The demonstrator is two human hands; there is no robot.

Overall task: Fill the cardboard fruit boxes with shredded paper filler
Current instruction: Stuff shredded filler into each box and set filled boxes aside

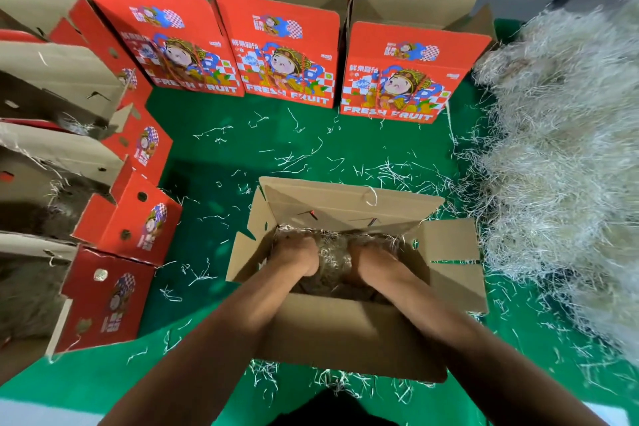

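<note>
**Both hands deep in one box as the rows wait**

I look down on my left hand (300, 254) and right hand (371, 261), sunk inside the open box (345, 332) on the green floor (311, 145). Each grip is clenched on the wad of shredded paper (332, 258) bunched between them, pressing it low against the far wall. My judgement: this box is partly filled. The side boxes (114, 218) on my left show pale strands inside; whether the upright printed boxes (283, 55) ahead hold any, I cannot tell. The filler heap (560, 156) on my right is large, wiry and tangled. Boxes are stiff brown corrugated board, glossy red outside. Loose strands litter the floor.
</note>
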